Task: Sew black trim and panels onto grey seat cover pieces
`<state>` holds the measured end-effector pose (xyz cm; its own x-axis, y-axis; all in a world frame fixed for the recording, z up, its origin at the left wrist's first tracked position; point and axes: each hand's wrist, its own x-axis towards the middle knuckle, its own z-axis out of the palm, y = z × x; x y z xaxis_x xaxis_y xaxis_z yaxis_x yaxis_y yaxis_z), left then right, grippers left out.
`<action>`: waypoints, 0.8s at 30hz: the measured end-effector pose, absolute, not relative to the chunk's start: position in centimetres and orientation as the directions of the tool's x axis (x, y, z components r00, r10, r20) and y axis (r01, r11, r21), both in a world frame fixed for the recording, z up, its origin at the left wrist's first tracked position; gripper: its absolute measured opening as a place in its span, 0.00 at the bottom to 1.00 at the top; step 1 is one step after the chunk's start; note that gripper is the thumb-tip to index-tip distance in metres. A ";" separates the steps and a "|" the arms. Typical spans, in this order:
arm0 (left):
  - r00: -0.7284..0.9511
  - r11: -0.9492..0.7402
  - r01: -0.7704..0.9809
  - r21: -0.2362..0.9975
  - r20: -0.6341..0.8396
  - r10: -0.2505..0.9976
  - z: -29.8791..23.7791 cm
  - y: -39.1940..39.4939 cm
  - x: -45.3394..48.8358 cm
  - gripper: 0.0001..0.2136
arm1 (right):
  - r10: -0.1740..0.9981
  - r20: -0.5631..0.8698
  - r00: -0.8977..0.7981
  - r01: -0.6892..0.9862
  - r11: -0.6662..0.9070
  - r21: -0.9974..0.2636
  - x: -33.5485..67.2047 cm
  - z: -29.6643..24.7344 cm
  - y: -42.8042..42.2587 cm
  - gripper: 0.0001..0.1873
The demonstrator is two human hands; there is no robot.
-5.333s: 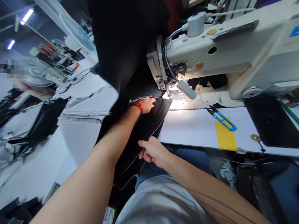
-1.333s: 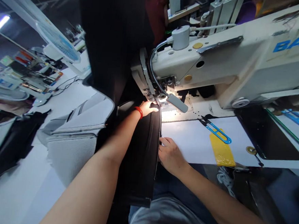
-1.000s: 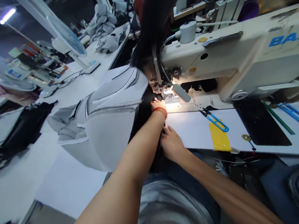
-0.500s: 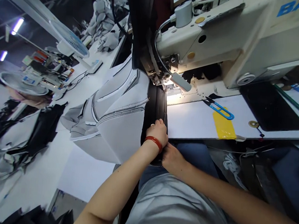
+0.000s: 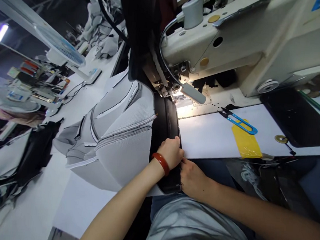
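A seat cover (image 5: 125,147) of light grey fabric with a black leather-like strip (image 5: 163,124) lies under the needle area of a sewing machine (image 5: 226,40). Its strip runs from the lit presser foot (image 5: 172,98) toward my lap, with a stitched line along it. My left hand (image 5: 171,152), below a red bracelet (image 5: 161,163), is closed on the strip's right edge. Just nearer to me, my right hand (image 5: 193,177) pinches the same edge. The fingertips of both hands are partly hidden, and the hands almost touch.
Blue thread snips (image 5: 240,122) lie on yellow tape (image 5: 246,140) right of the strip. Beyond them are a black tablet-like slab (image 5: 297,117) and a coin-like charm (image 5: 281,138). A fan (image 5: 59,45) and fabric piles stand left. Another person's hat (image 5: 10,98) shows at far left.
The view has shifted slightly, so the machine and snips sit a little differently. Both hands stay on the strip's edge, and more of the strip's near end shows.
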<state>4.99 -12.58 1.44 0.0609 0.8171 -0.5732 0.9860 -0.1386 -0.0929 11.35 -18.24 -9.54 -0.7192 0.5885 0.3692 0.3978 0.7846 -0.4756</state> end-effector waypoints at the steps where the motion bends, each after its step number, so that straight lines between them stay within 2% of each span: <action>1: 0.064 -0.138 0.986 -0.089 -0.569 0.820 1.4 -12.3 5.0 0.24 | 0.576 0.365 -0.731 0.401 0.796 -0.453 11.6 -9.3 -17.9 0.12; 11: 0.078 -0.128 0.990 -0.053 -0.553 0.830 0.7 -9.4 5.3 0.24 | 0.525 0.226 -0.821 0.420 0.822 -0.385 13.6 -6.8 -14.2 0.14; 24: 0.044 -0.142 0.979 -0.149 -0.526 0.849 0.0 -4.9 5.6 0.23 | 0.466 0.205 -0.861 0.411 0.873 -0.261 13.6 -8.6 -9.6 0.12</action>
